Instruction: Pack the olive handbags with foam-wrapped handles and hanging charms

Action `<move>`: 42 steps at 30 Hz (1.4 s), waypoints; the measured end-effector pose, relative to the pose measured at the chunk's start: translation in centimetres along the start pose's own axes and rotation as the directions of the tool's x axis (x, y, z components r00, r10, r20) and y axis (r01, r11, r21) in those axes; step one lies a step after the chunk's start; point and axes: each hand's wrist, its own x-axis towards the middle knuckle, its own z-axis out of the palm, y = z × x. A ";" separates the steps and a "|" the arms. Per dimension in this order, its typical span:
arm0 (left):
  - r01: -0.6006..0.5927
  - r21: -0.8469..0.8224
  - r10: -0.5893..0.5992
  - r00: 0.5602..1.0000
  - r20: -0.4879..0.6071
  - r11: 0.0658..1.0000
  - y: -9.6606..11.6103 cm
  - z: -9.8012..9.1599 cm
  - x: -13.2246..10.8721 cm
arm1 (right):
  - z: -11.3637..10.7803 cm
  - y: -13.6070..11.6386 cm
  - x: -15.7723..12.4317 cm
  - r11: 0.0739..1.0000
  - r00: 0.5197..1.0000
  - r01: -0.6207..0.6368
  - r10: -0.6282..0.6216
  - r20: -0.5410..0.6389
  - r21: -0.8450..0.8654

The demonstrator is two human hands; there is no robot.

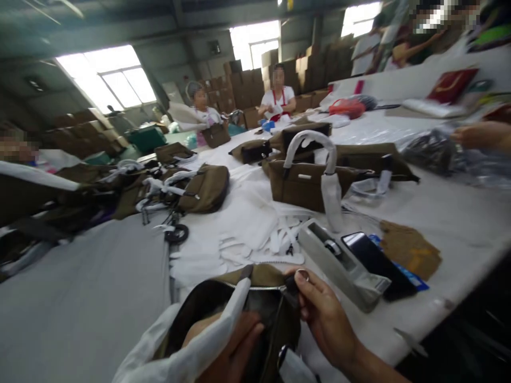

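An olive-brown handbag stands unzipped in front of me, its dark lining showing. My left hand reaches inside it, fingers stretched out, partly hidden behind a handle wrapped in white; nothing shows in that hand. At the right end of the metal zipper, my right hand pinches the bag's dark end tab between thumb and fingers. A grey tape dispenser lies just beyond my right hand, beside a black phone.
Another olive handbag with a wrapped handle stands further back. More bags lie to the left. Brown paper pieces are near the phone. A co-worker's hand is at right by clear plastic; other people work behind the table.
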 end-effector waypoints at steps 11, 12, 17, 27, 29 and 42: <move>-0.001 0.077 0.016 0.982 -0.189 0.997 5.5 -0.8 3.4 | -0.3 -1.0 -2.4 0.928 0.959 0.240 -0.181 0.217 -0.284; -0.029 0.118 0.048 0.985 -0.165 0.993 5.9 -0.7 3.8 | -0.3 -1.1 -2.5 0.920 0.954 0.259 -0.197 0.226 -0.294; -0.263 0.255 0.298 0.948 -0.109 0.931 6.4 -0.5 4.8 | -0.5 -1.8 -2.7 0.897 0.946 0.303 -0.244 0.212 -0.321; -0.369 0.333 0.436 0.886 -0.156 0.868 5.3 0.1 5.6 | 0.2 -1.9 -1.2 0.860 0.904 0.388 -0.285 0.318 -0.331; -0.425 0.338 0.491 0.860 -0.139 0.840 5.1 -0.1 5.8 | 0.1 -1.8 -1.1 0.868 0.910 0.374 -0.275 0.309 -0.327; -0.483 0.388 0.580 0.793 -0.185 0.785 3.8 -1.7 5.7 | -0.3 -1.4 -0.2 0.867 0.918 0.363 -0.268 0.294 -0.343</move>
